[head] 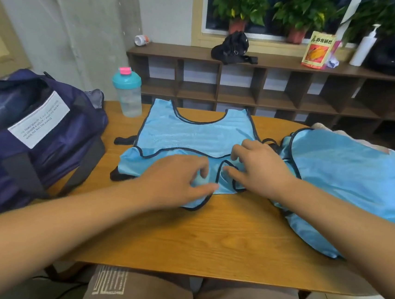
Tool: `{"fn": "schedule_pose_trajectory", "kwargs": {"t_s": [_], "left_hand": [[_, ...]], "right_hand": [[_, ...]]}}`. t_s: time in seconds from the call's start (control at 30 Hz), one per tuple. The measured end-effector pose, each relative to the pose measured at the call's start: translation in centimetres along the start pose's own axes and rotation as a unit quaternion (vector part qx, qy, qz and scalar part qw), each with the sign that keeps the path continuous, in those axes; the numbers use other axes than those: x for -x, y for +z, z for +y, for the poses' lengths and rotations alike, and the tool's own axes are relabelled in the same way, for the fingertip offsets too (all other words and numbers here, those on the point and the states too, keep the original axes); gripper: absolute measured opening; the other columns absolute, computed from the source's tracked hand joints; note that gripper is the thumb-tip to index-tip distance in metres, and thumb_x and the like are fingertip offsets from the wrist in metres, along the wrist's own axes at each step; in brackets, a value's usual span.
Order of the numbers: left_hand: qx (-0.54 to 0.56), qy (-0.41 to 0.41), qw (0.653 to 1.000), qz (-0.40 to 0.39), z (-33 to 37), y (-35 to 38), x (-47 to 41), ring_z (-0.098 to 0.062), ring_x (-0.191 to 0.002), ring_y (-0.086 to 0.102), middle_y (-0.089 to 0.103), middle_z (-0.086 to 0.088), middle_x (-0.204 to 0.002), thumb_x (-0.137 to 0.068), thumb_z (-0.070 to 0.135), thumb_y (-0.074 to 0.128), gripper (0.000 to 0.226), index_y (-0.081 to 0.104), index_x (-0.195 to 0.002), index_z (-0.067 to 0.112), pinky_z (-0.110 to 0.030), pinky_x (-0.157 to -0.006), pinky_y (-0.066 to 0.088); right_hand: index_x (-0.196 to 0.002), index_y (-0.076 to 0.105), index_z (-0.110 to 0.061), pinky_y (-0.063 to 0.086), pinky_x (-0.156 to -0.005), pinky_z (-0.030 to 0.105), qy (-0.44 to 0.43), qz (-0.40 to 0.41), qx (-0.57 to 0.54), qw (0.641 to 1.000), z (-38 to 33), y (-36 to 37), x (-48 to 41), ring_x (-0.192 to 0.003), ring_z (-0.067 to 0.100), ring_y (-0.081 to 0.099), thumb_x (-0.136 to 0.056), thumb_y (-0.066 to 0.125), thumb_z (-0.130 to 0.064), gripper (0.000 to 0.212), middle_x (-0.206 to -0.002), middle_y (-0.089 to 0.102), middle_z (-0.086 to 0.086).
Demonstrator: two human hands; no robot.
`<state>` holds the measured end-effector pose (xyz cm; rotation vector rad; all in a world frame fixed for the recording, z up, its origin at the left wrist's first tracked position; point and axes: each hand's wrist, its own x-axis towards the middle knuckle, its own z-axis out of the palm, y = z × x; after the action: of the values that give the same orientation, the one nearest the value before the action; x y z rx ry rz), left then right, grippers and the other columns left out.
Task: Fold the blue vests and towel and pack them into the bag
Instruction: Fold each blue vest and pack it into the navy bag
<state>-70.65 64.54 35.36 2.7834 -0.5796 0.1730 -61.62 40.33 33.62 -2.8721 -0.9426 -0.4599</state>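
Evidently soft-sided, the navy bag [36,134] slumps at the left end of the wooden table [207,242] and will probably need its mouth held open for packing. A second vest [348,173] lies heaped at the right, with a pale cloth [326,129], perhaps the towel, just behind it. The blue vest [193,134] being folded lies spread at the centre, its near part doubled over. It looks thin, light and slick, so folds may slide; the black-bound edges seem the firmest places to take hold. The left hand [179,179] has its fingers curled, pinching a bunch of fabric at the near hem. The right hand [260,167], fingers bent, nips the bound edge beside it.
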Motion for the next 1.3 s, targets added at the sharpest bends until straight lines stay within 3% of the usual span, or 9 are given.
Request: {"fn": "schedule_pose_trajectory", "kwargs": {"t_s": [0.1,0.27,0.47,0.63,0.73,0.83,1.03,1.17,1.3], "left_hand": [[-0.082,0.017,0.996,-0.033,1.7,1.2,1.3,-0.005,-0.079,0.052,0.053,0.015,-0.091,-0.083,0.085,0.054,0.053,0.044,-0.098,0.036,-0.03,-0.066,0.046],[-0.109,0.012,0.994,-0.003,0.5,2.2,1.8,-0.02,-0.088,0.06,0.056,0.008,-0.095,-0.093,0.041,0.057,0.016,0.049,-0.1,0.029,-0.038,-0.067,0.047],[-0.098,-0.026,0.995,0.022,-2.2,-0.7,4.0,-0.018,-0.089,0.057,0.053,0.009,-0.096,-0.088,0.023,0.056,0.016,0.05,-0.1,0.031,-0.041,-0.069,0.052],[-0.085,-0.061,0.994,0.039,-4.2,-2.9,6.8,-0.012,-0.079,0.053,0.053,0.011,-0.088,-0.082,0.019,0.065,0.021,0.048,-0.088,0.031,-0.038,-0.065,0.049],[-0.044,-0.061,0.996,0.054,-4.8,-3.6,8.7,-0.006,-0.078,0.055,0.057,0.013,-0.085,-0.084,0.018,0.07,0.025,0.049,-0.085,0.032,-0.035,-0.068,0.05],[0.031,-0.053,0.995,0.081,-4.2,-3.2,10.6,-0.005,-0.077,0.059,0.061,0.014,-0.084,-0.091,0.016,0.068,0.026,0.05,-0.091,0.034,-0.03,-0.067,0.049],[0.107,0.041,0.987,0.109,-1.7,-0.2,13.1,-0.01,-0.091,0.061,0.06,0.02,-0.1,-0.098,0.007,0.068,0.028,0.059,-0.102,0.033,-0.028,-0.074,0.048],[0.049,0.069,0.994,0.07,-2.9,1.7,13.2,0.0,-0.092,0.055,0.052,0.021,-0.096,-0.095,0.035,0.07,0.024,0.059,-0.116,0.036,-0.027,-0.081,0.047],[-0.065,0.042,0.997,0.026,-4.6,2.3,13.5,-0.005,-0.097,0.052,0.045,0.022,-0.102,-0.082,0.032,0.074,0.041,0.053,-0.116,0.041,-0.03,-0.086,0.045]], "right_hand": [[-0.1,0.06,-0.019,0.049,-0.088,0.044,0.038,-0.025,0.026,0.999,-0.9,0.4,0.9,-0.089,0.024,0.058,-0.093,0.064,-0.062,0.044,-0.09,0.06,0.0],[-0.105,0.061,-0.019,0.046,-0.093,0.043,0.055,-0.04,-0.031,0.997,-1.6,0.9,2.0,-0.093,0.025,0.058,-0.091,0.074,-0.034,0.024,-0.092,0.065,-0.001],[-0.127,0.062,-0.02,0.047,-0.091,0.04,0.034,0.036,-0.125,0.991,-0.6,0.0,4.3,-0.096,0.021,0.058,-0.087,0.076,-0.007,0.044,-0.096,0.066,-0.005],[-0.12,0.063,-0.024,0.038,-0.084,0.028,-0.025,0.058,-0.158,0.985,0.0,-2.0,7.6,-0.091,0.01,0.05,-0.089,0.077,-0.007,0.038,-0.095,0.06,-0.014],[-0.108,0.061,-0.028,0.045,-0.084,0.034,-0.067,0.055,-0.147,0.985,0.1,-2.9,9.9,-0.092,0.01,0.053,-0.092,0.074,-0.006,0.03,-0.099,0.057,-0.019],[-0.113,0.058,-0.031,0.045,-0.085,0.04,-0.064,0.041,-0.099,0.992,-0.2,-2.7,11.8,-0.094,0.013,0.054,-0.093,0.07,-0.012,0.03,-0.101,0.054,-0.02],[-0.112,0.056,-0.032,0.038,-0.084,0.036,-0.043,0.004,-0.096,0.994,-1.8,-0.8,14.4,-0.091,0.013,0.048,-0.086,0.06,-0.021,0.028,-0.093,0.052,-0.017],[-0.107,0.055,-0.033,0.039,-0.084,0.034,-0.053,-0.024,-0.102,0.993,-1.6,-0.1,15.7,-0.091,0.011,0.046,-0.095,0.051,-0.026,0.015,-0.099,0.051,-0.016],[-0.109,0.052,-0.035,0.044,-0.087,0.037,-0.018,-0.03,-0.129,0.991,-0.5,-1.0,16.9,-0.09,0.011,0.05,-0.084,0.058,-0.02,0.03,-0.093,0.049,-0.018]]}}
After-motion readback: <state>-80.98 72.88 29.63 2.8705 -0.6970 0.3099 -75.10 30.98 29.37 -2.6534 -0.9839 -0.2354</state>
